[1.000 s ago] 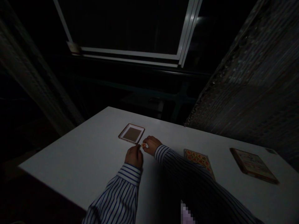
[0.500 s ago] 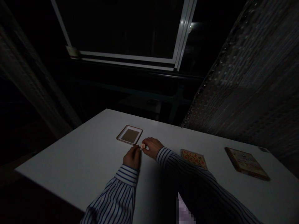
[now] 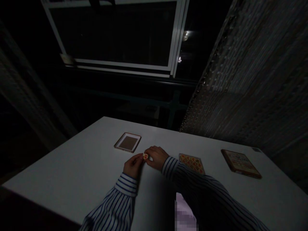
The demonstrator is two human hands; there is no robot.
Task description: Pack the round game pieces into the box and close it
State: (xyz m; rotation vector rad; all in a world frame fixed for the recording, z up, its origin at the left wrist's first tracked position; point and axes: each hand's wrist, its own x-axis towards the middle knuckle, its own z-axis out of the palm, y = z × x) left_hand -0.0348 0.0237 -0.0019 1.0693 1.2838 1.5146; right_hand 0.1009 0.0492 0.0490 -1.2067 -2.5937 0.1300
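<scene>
A small round Chinese chess piece (image 3: pixel 145 156), pale with a red mark on its face, is up between my two hands over the white table (image 3: pixel 96 166). My right hand (image 3: pixel 157 157) pinches it from the right with thumb and finger. From the left, my left hand (image 3: pixel 132 165) has its thumb and fingertips closed together at the piece's edge. Just behind the hands lies a shallow open box half (image 3: pixel 116 147) with a brown bottom. To the right, partly covered by my right sleeve, is a flat set of Chinese chess pieces (image 3: pixel 192 162) with red marks.
A flat box with a printed lid (image 3: pixel 240 163) lies at the right of the table, with a small dark item (image 3: pixel 256 149) at the edge behind it. A bead curtain (image 3: pixel 223 106) hangs behind the table's right side. The room is dark.
The view has shifted, so the table's things appear a little further left. My left fingertips have come up against the piece, which has turned slightly in my right hand.
</scene>
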